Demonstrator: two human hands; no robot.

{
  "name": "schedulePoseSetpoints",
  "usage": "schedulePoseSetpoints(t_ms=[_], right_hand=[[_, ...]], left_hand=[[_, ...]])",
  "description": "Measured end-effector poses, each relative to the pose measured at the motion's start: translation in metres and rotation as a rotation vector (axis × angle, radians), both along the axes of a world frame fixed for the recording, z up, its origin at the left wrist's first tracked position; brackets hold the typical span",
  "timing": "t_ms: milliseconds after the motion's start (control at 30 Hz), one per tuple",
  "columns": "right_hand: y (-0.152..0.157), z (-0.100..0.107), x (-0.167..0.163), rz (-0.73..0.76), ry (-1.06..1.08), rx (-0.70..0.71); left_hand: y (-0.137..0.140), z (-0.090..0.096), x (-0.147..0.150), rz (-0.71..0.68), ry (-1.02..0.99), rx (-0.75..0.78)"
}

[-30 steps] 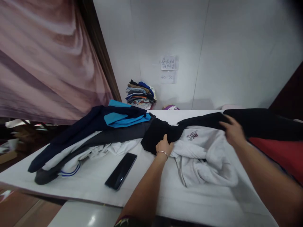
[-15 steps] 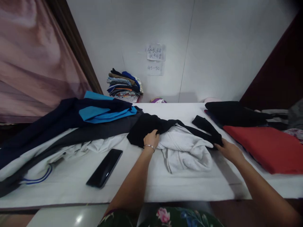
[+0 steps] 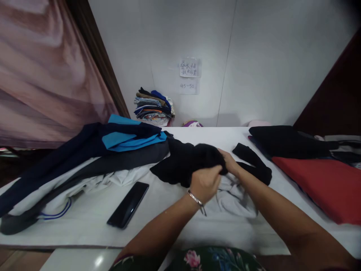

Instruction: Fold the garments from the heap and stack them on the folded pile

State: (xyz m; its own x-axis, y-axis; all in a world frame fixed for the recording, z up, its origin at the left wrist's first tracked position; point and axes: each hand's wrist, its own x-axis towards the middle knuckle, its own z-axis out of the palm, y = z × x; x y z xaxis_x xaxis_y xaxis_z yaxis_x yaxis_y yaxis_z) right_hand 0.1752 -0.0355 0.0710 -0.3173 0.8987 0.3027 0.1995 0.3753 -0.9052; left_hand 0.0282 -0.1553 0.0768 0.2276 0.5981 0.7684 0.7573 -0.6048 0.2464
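Observation:
A black garment [image 3: 180, 162] lies bunched in the middle of the white table, with one black sleeve [image 3: 254, 163] stretched out to the right. My left hand [image 3: 205, 182], a bracelet on its wrist, is closed on the near edge of the black cloth. Just beyond it, my right hand [image 3: 229, 161] grips the same cloth from the right; its fingertips are partly hidden. White-grey fabric [image 3: 234, 199] is crumpled beneath and in front of my hands. Whether it belongs to the black garment I cannot tell.
Dark trousers-like cloth, a blue garment [image 3: 121, 139] and white clothing lie at the left. A black phone [image 3: 128, 205] is nearer the front. To the right sit folded red cloth [image 3: 318, 184] and black cloth [image 3: 284, 143]. A clothes stack [image 3: 153, 107] stands by the wall.
My right hand has left the sleeve's end and moved left to the bunched black cloth. My left hand has shifted right and nearer, and the black cloth is lifted between both.

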Motion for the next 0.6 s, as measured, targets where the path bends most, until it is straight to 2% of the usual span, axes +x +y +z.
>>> schedulePoseSetpoints(t_ms=[67, 133, 200, 267, 367, 500, 600], right_hand=[[-0.002, -0.003, 0.008, 0.041, 0.103, 0.005], [-0.008, -0.011, 0.025, 0.023, 0.129, -0.005], [-0.016, -0.025, 0.044, -0.065, 0.145, -0.064], [-0.025, -0.042, 0.058, -0.185, 0.14, -0.187], [-0.041, -0.058, 0.066, -0.312, 0.115, -0.33], [-0.058, -0.048, 0.063, -0.217, 0.101, -0.225], [-0.066, -0.032, 0.064, -0.191, 0.164, -0.175]], left_hand=[[-0.016, -0.009, 0.002, -0.185, 0.083, -0.072], [-0.027, -0.015, -0.009, -0.243, 0.024, -0.139], [-0.029, -0.019, -0.031, -0.117, -0.138, -0.167], [-0.025, -0.021, -0.057, 0.102, -0.26, -0.194], [-0.013, -0.029, -0.087, 0.346, -0.309, -0.332], [0.003, -0.044, -0.101, 0.415, -0.374, -0.609], [0.008, -0.048, -0.103, 0.334, -0.514, -0.722]])
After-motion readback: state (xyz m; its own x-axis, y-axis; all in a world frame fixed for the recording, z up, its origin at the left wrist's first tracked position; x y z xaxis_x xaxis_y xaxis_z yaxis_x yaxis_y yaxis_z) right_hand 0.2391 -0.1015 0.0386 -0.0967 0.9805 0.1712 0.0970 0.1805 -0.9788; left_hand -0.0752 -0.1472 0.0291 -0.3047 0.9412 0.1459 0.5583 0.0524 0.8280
